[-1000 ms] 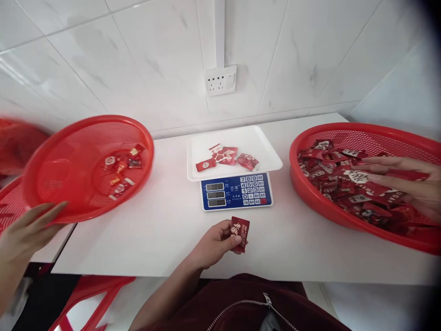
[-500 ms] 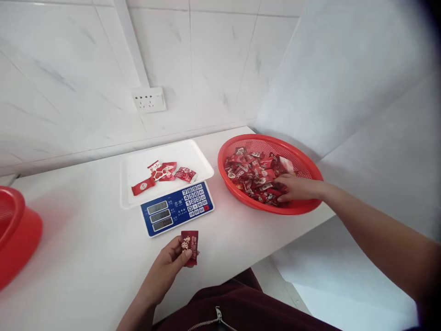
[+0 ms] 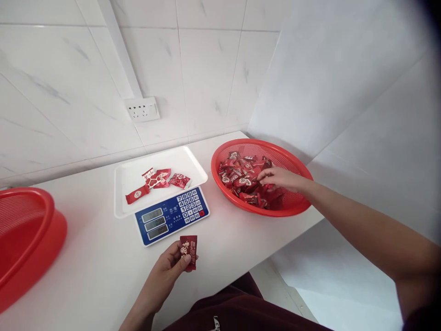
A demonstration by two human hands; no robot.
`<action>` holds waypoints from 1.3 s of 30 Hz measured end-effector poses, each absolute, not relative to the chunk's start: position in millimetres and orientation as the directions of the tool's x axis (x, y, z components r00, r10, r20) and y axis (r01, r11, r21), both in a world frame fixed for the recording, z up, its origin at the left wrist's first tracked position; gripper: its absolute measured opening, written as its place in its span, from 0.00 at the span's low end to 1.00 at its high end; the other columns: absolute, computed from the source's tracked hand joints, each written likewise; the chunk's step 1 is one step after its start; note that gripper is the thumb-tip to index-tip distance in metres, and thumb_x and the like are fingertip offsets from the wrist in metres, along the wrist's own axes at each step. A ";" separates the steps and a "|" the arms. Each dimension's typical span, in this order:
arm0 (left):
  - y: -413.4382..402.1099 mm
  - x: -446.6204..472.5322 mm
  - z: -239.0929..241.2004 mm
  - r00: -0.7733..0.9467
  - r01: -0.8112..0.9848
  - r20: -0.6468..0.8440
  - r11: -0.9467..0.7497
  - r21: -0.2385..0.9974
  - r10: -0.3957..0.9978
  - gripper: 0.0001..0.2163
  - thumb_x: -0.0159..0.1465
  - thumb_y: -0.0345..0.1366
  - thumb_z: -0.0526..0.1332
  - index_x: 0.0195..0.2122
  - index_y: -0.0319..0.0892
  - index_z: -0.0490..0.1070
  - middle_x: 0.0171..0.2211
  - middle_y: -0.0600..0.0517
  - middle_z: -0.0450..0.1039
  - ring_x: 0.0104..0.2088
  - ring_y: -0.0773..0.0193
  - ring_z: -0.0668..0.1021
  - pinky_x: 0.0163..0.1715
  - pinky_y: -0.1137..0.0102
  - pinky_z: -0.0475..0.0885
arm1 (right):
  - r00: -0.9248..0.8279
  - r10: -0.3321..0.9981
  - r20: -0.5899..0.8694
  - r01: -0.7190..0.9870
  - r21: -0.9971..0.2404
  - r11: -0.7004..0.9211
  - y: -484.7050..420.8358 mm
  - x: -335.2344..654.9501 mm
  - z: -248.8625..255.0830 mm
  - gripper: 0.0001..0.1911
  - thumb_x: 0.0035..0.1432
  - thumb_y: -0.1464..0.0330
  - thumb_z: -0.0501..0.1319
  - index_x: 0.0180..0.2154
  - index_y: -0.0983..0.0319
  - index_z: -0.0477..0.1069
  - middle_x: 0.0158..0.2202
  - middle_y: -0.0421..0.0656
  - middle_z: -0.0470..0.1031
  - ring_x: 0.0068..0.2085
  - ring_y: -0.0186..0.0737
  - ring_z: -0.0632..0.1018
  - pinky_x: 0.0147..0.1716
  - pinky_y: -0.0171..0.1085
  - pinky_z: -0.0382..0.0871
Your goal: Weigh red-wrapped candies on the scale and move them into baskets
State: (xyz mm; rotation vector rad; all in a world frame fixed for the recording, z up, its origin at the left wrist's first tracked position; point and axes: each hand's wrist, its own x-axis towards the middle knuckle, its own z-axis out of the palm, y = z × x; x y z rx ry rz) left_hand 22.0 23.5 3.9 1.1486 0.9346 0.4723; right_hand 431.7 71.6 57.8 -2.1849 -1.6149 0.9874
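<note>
My left hand (image 3: 168, 271) pinches a dark red wrapped candy (image 3: 189, 252) between thumb and fingers, in front of the scale. My right hand (image 3: 277, 178) reaches into the right red basket (image 3: 299, 209), its fingers apart and slightly bent over the heap of red wrapped candies (image 3: 243, 179). Its fingertips touch or hover just above the heap; which one I cannot tell. Several wrapped candies (image 3: 161, 178) lie grouped on the white tray (image 3: 126, 172) of the digital scale (image 3: 172, 215), whose blue panel has keys and small displays.
Another red basket (image 3: 51, 234) stands at the left edge, partly cut off. White table (image 3: 99, 266) runs along a tiled wall, with a wall socket (image 3: 142, 109) above the scale. The right basket sits close to the right-hand wall.
My right hand has drawn back from deeper in the heap, its fingers now showing more, and candies around it have shifted. My left hand keeps its candy. The view has turned slightly.
</note>
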 end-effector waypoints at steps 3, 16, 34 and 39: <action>23.8 20.2 3.2 0.543 0.138 -0.379 0.365 0.921 0.749 0.17 0.60 0.47 0.60 0.45 0.42 0.69 0.38 0.49 0.73 0.38 0.62 0.73 0.40 0.68 0.69 | 0.195 0.915 -0.354 0.374 -0.835 -0.403 73.1 430.7 67.9 0.07 0.53 0.69 0.58 0.36 0.61 0.68 0.40 0.45 0.73 0.39 0.37 0.76 0.38 0.36 0.75; 23.3 24.8 12.6 0.559 0.129 -0.365 0.356 0.925 0.744 0.16 0.59 0.48 0.61 0.41 0.42 0.71 0.36 0.49 0.73 0.38 0.61 0.72 0.39 0.69 0.68 | 0.010 0.999 -0.053 0.634 -0.772 -0.047 67.1 421.5 78.1 0.43 0.47 0.68 0.63 0.62 0.46 0.48 0.67 0.36 0.44 0.65 0.50 0.51 0.58 0.47 0.57; 18.3 19.9 9.2 0.558 0.025 -0.300 0.346 0.938 0.774 0.15 0.59 0.46 0.62 0.37 0.38 0.69 0.33 0.48 0.72 0.33 0.65 0.72 0.36 0.69 0.67 | 0.215 0.974 -0.075 0.326 -0.934 -0.144 118.8 349.2 101.8 0.14 0.47 0.68 0.66 0.38 0.58 0.68 0.37 0.42 0.78 0.37 0.44 0.79 0.36 0.41 0.76; 13.5 13.8 8.5 0.541 -0.060 -0.277 0.365 0.929 0.794 0.15 0.58 0.45 0.63 0.38 0.37 0.68 0.34 0.47 0.72 0.33 0.64 0.73 0.36 0.68 0.68 | 0.012 0.998 -0.063 0.331 -0.942 -0.063 152.4 286.8 102.9 0.14 0.48 0.69 0.66 0.39 0.59 0.69 0.38 0.43 0.78 0.36 0.43 0.79 0.34 0.39 0.76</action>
